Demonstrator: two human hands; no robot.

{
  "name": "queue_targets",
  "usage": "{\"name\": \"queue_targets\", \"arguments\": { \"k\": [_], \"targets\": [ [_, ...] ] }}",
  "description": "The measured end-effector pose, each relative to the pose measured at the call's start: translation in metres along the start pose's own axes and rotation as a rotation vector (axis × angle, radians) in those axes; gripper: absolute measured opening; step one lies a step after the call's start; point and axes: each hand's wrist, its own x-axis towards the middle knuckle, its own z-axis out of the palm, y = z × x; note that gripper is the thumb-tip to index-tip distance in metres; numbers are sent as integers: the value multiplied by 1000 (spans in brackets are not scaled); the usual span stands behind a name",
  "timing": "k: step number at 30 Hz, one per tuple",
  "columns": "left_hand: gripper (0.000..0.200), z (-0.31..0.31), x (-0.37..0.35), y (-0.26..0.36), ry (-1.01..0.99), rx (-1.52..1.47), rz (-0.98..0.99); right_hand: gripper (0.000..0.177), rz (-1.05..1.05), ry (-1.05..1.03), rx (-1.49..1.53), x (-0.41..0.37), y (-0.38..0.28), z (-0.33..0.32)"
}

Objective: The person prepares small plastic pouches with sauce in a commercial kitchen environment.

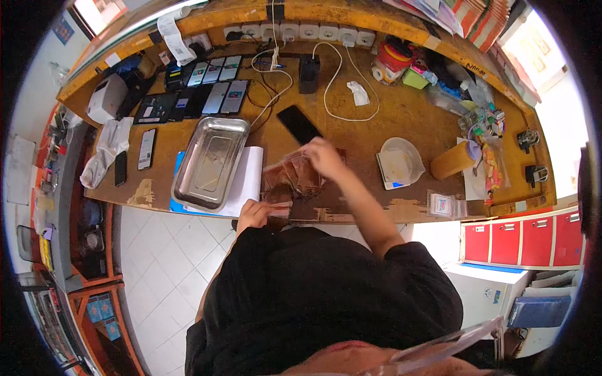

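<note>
My left hand (253,215) is at the desk's front edge, its fingers closed on a small clear plastic bag (279,210). My right hand (325,159) is slightly blurred, its fingers curled down just above a spread of clear plastic bags (298,176); what it grips, if anything, I cannot make out. Just beyond its fingertips, a black phone (297,124) lies at an angle. Left of the bags, a metal tray (212,164) rests partly on white paper (249,172).
Several phones (216,97) lie at the back left. A plastic tub (401,161) and a tan cylinder (453,160) stand at the right. A white cable (331,103) loops across the wooden desk (351,135). Power sockets (328,32) line the back.
</note>
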Motion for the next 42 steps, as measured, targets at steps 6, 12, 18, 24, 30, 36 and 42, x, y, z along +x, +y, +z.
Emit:
{"name": "queue_targets", "arguments": {
  "k": [6,12,18,24,30,36,42],
  "targets": [
    [24,-1,-7,1,2,45,23,15,14,-333,-517,-7,44,-48],
    [23,2,-12,-1,-24,48,-18,7,146,-485,-594,-7,5,-100],
    [25,-2,-10,4,-53,16,-41,11,108,-551,-136,10,7,-71],
    [25,-5,-7,4,-54,16,-11,16,432,-162,-124,-9,22,-16],
    [23,-3,-11,4,-50,31,-18,16,379,145,199,-35,0,-28],
    [19,-2,-11,5,-39,19,-27,12,88,-387,24,-29,-40,-78],
    [21,-1,-10,3,-35,11,-33,14,74,-114,102,-23,30,-18]
  ]
}}
